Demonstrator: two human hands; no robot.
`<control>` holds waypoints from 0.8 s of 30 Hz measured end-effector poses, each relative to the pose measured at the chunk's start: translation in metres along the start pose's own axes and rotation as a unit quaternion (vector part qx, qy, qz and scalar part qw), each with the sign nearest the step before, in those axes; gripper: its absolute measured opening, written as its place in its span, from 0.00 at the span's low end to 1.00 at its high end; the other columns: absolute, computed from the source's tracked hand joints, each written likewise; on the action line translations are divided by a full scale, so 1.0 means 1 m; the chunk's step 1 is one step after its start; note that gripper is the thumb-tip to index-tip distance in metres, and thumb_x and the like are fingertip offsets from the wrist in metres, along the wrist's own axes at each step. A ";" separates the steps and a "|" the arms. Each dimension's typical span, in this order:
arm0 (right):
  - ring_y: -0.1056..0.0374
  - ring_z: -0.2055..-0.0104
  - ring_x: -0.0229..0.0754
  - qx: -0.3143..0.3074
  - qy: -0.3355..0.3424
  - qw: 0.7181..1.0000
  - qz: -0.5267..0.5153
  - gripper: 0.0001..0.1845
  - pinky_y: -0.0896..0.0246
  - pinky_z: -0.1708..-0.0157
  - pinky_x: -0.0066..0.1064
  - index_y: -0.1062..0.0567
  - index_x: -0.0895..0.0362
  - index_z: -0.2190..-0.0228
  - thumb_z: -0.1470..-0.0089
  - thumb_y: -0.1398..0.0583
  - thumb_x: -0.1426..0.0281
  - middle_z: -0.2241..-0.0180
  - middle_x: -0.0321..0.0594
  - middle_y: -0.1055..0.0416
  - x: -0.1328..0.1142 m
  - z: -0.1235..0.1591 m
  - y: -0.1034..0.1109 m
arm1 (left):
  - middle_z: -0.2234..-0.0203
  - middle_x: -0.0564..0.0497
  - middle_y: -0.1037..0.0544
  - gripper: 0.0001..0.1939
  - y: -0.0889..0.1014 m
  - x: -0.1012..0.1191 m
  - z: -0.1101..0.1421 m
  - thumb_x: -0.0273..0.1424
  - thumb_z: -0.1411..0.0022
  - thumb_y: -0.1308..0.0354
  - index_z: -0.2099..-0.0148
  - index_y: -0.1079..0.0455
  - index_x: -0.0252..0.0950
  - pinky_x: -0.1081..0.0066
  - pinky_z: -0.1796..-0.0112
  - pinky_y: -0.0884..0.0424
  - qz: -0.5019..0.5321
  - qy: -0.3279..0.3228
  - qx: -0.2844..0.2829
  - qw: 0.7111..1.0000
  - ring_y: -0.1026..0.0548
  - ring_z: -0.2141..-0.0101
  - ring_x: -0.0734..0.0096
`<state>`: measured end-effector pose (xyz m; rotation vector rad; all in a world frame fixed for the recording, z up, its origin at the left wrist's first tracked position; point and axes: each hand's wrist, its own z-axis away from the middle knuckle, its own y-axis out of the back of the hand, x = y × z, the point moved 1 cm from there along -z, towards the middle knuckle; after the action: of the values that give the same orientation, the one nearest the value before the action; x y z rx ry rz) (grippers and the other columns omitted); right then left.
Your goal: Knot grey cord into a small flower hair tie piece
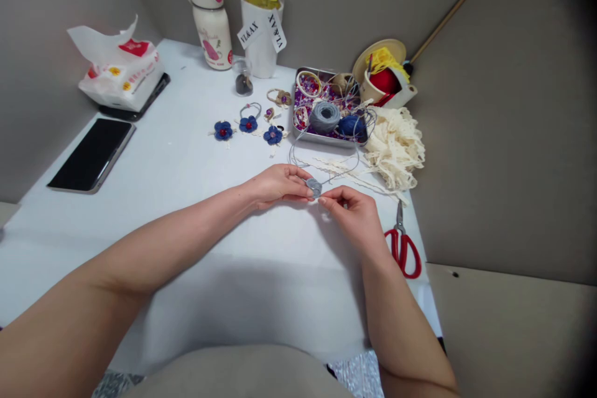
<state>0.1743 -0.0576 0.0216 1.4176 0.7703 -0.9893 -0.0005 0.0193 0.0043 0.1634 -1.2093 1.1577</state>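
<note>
Between the thumb and fingers of my left hand [286, 185] is a small round piece of grey yarn work [314, 186]. My right hand [352, 208] pinches right at its lower right edge, thumb against forefinger; what lies in that pinch is too small to make out. A grey yarn strand [340, 174] loops from the piece back toward the metal tray [326, 142]. In the tray a grey yarn ball [325, 117] and a blue yarn ball [351, 125] rest on many beads. Cream lace strips [347, 169] lie just beyond my hands.
Red-handled scissors [402, 249] lie by my right forearm, near the table's right edge. Bunched cream lace [396, 146] sits behind them. Blue flower hair ties [248, 123] lie left of the tray. Farther left are a phone [92, 155], tissues [124, 78] and a bottle [212, 34].
</note>
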 end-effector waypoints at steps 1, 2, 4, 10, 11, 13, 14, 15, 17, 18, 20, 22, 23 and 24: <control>0.40 0.77 0.35 0.000 0.000 1.000 0.000 0.09 0.44 0.76 0.27 0.22 0.58 0.74 0.54 0.36 0.64 0.78 0.36 0.29 0.000 0.000 0.000 | 0.74 0.48 0.22 0.15 0.000 0.000 0.000 0.19 0.51 0.34 0.59 0.30 0.29 0.74 0.65 0.25 0.001 0.001 -0.001 1.000 0.23 0.74 0.76; 0.40 0.77 0.35 -0.001 -0.001 1.000 0.000 0.09 0.44 0.76 0.27 0.22 0.58 0.75 0.54 0.36 0.64 0.78 0.36 0.29 0.000 0.000 0.001 | 0.74 0.48 0.22 0.15 0.000 0.000 0.000 0.18 0.51 0.34 0.59 0.30 0.29 0.74 0.65 0.25 0.003 0.003 -0.002 1.000 0.23 0.73 0.76; 0.40 0.77 0.35 0.000 -0.002 1.000 0.000 0.09 0.45 0.76 0.27 0.22 0.58 0.74 0.54 0.36 0.64 0.79 0.36 0.29 0.000 0.000 0.001 | 0.74 0.48 0.22 0.15 0.000 0.000 0.000 0.18 0.50 0.35 0.59 0.30 0.29 0.74 0.64 0.24 0.012 0.007 -0.007 1.000 0.22 0.72 0.76; 0.40 0.77 0.34 0.002 -0.009 1.000 -0.009 0.09 0.46 0.76 0.27 0.22 0.58 0.74 0.54 0.35 0.65 0.79 0.35 0.29 0.000 0.000 0.001 | 0.71 0.44 0.21 0.15 0.001 -0.001 -0.001 0.19 0.50 0.34 0.59 0.30 0.28 0.72 0.62 0.24 0.022 0.002 0.005 1.000 0.21 0.69 0.72; 0.40 0.77 0.34 0.002 -0.011 1.000 -0.010 0.09 0.46 0.76 0.26 0.22 0.59 0.74 0.54 0.35 0.65 0.79 0.35 0.29 0.000 0.000 0.001 | 0.71 0.44 0.21 0.15 0.000 -0.001 -0.001 0.19 0.51 0.33 0.60 0.30 0.28 0.72 0.62 0.24 0.025 0.002 0.011 1.000 0.21 0.69 0.71; 0.40 0.77 0.34 0.002 -0.015 1.000 -0.010 0.09 0.46 0.76 0.26 0.22 0.59 0.74 0.54 0.35 0.64 0.78 0.35 0.29 0.000 0.000 0.002 | 0.72 0.45 0.21 0.14 -0.001 -0.001 0.000 0.18 0.51 0.33 0.61 0.30 0.28 0.72 0.63 0.23 0.029 0.003 0.023 0.999 0.21 0.70 0.72; 0.41 0.77 0.34 0.001 -0.016 1.000 -0.009 0.09 0.46 0.76 0.26 0.22 0.59 0.74 0.54 0.35 0.64 0.78 0.35 0.29 0.000 0.000 0.002 | 0.73 0.45 0.21 0.14 -0.002 -0.001 0.000 0.18 0.51 0.34 0.61 0.30 0.28 0.72 0.63 0.23 0.030 0.004 0.027 0.999 0.21 0.70 0.72; 0.41 0.77 0.34 0.000 -0.017 1.000 -0.008 0.10 0.46 0.76 0.26 0.22 0.59 0.74 0.54 0.35 0.64 0.78 0.35 0.29 0.000 0.000 0.002 | 0.73 0.46 0.21 0.14 -0.002 0.000 0.001 0.18 0.51 0.34 0.61 0.31 0.28 0.72 0.63 0.23 0.030 0.005 0.030 0.999 0.21 0.71 0.72; 0.40 0.77 0.35 -0.004 -0.019 1.000 -0.007 0.10 0.46 0.76 0.26 0.22 0.59 0.73 0.55 0.35 0.63 0.78 0.36 0.29 0.001 0.000 0.003 | 0.73 0.46 0.21 0.13 -0.003 0.000 0.001 0.17 0.50 0.35 0.62 0.31 0.28 0.72 0.63 0.23 0.030 0.004 0.034 0.999 0.21 0.71 0.72; 0.40 0.77 0.35 -0.006 -0.019 1.000 -0.008 0.10 0.45 0.76 0.27 0.22 0.59 0.73 0.55 0.35 0.63 0.78 0.36 0.28 0.001 0.000 0.003 | 0.73 0.46 0.21 0.13 -0.003 0.000 0.001 0.17 0.50 0.35 0.62 0.31 0.28 0.72 0.63 0.23 0.031 0.004 0.034 0.999 0.21 0.71 0.72; 0.40 0.77 0.35 -0.007 -0.020 1.000 -0.009 0.10 0.45 0.76 0.27 0.22 0.58 0.73 0.55 0.34 0.63 0.77 0.37 0.28 0.001 0.001 0.003 | 0.73 0.46 0.21 0.13 -0.003 0.000 0.001 0.17 0.50 0.35 0.62 0.31 0.27 0.72 0.63 0.23 0.034 0.004 0.035 0.999 0.21 0.71 0.71; 0.40 0.76 0.35 -0.007 -0.021 1.000 -0.010 0.10 0.45 0.75 0.27 0.22 0.58 0.73 0.55 0.35 0.64 0.77 0.37 0.27 0.001 0.001 0.003 | 0.74 0.46 0.21 0.13 -0.003 0.000 0.001 0.16 0.50 0.35 0.62 0.31 0.28 0.72 0.63 0.23 0.035 0.006 0.035 0.999 0.21 0.71 0.71; 0.40 0.76 0.35 -0.007 -0.021 1.000 -0.011 0.10 0.45 0.75 0.27 0.22 0.58 0.73 0.55 0.35 0.64 0.76 0.37 0.27 0.001 0.000 0.003 | 0.74 0.46 0.21 0.12 -0.003 0.000 0.001 0.16 0.50 0.35 0.62 0.31 0.28 0.72 0.63 0.23 0.035 0.007 0.035 0.999 0.21 0.71 0.71; 0.39 0.76 0.35 -0.008 -0.022 1.000 -0.012 0.10 0.45 0.75 0.27 0.22 0.58 0.73 0.55 0.35 0.64 0.76 0.37 0.27 0.002 0.000 0.003 | 0.74 0.46 0.21 0.12 -0.003 0.000 0.001 0.16 0.50 0.36 0.62 0.31 0.28 0.73 0.64 0.23 0.035 0.008 0.035 0.999 0.21 0.71 0.71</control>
<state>0.1780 -0.0584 0.0217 1.3710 0.7632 -1.0272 0.0011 0.0175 0.0056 0.1649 -1.1695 1.2611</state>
